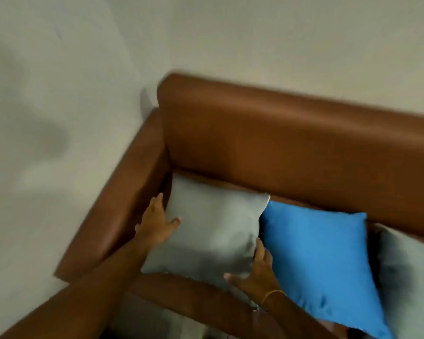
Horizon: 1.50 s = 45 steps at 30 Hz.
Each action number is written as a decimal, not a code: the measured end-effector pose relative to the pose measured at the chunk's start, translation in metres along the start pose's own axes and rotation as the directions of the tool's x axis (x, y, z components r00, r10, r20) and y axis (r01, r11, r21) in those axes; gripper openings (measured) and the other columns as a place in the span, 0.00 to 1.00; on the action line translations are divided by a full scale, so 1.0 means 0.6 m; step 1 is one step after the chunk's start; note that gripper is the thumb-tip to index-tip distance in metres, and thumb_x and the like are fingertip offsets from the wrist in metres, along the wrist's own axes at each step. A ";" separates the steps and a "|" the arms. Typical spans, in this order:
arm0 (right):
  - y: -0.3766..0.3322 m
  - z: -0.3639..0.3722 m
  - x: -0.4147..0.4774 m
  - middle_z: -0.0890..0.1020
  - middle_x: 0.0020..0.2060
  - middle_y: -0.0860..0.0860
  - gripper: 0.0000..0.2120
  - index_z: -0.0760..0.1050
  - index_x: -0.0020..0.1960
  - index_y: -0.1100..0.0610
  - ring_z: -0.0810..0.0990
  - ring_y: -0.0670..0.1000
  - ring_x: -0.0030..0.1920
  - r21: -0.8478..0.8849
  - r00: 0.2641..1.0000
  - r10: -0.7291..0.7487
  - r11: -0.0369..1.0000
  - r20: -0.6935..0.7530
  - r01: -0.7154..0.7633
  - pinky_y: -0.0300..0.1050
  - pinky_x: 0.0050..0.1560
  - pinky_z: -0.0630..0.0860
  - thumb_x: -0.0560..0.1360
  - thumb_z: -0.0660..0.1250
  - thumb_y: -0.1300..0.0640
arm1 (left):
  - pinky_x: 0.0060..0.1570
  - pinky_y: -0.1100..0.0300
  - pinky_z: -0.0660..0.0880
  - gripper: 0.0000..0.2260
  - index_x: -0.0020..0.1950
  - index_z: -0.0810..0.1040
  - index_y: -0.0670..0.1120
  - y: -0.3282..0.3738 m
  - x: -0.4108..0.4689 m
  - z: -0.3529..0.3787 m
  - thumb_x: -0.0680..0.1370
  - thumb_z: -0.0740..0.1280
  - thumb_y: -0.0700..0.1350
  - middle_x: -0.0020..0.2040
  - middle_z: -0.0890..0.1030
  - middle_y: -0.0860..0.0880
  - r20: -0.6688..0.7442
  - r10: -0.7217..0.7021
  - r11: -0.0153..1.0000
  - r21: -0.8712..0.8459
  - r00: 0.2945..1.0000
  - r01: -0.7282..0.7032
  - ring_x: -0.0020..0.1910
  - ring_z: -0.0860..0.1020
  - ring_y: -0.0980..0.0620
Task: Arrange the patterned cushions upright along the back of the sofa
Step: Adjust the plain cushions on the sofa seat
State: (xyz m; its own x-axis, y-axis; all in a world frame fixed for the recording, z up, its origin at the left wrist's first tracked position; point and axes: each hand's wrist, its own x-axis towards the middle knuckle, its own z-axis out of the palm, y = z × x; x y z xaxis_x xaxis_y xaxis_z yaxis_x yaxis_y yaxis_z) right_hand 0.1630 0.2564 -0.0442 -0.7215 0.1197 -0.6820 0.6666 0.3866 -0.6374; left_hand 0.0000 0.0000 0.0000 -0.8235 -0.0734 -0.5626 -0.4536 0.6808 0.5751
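A grey cushion (211, 228) leans in the left corner of the brown leather sofa (291, 133), against its backrest. My left hand (157, 223) grips the cushion's left edge beside the armrest. On the cushion's lower right corner sits my right hand (255, 272), fingers wrapped around the edge; a yellow band circles that wrist. A blue cushion (321, 265) stands tilted just right of the grey one, touching it. Another grey cushion (406, 277) with a dark blurred pattern shows at the right edge. The whole view is motion-blurred.
The sofa's left armrest (123, 196) runs along a plain pale wall (59, 94). The wall also rises behind the backrest. A pale patch (157, 324) shows below the sofa's front edge.
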 end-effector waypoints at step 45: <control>0.366 -0.310 -0.086 0.81 0.73 0.63 0.43 0.74 0.77 0.60 0.81 0.65 0.71 0.162 0.770 0.466 0.882 -0.437 -0.442 0.64 0.75 0.77 0.70 0.86 0.42 | 0.72 0.54 0.75 0.39 0.84 0.64 0.49 -0.066 -0.185 0.500 0.77 0.79 0.52 0.77 0.76 0.47 0.267 -0.098 0.921 -0.341 0.959 0.189 0.70 0.77 0.49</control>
State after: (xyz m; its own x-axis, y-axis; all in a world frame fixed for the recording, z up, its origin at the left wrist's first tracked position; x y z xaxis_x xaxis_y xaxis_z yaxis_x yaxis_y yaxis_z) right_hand 0.3119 0.5054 -0.0822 -0.3269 0.6713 -0.6652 0.9373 0.1402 -0.3192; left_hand 0.2116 0.2000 -0.1385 -0.6538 0.0575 -0.7545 -0.6899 0.3644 0.6255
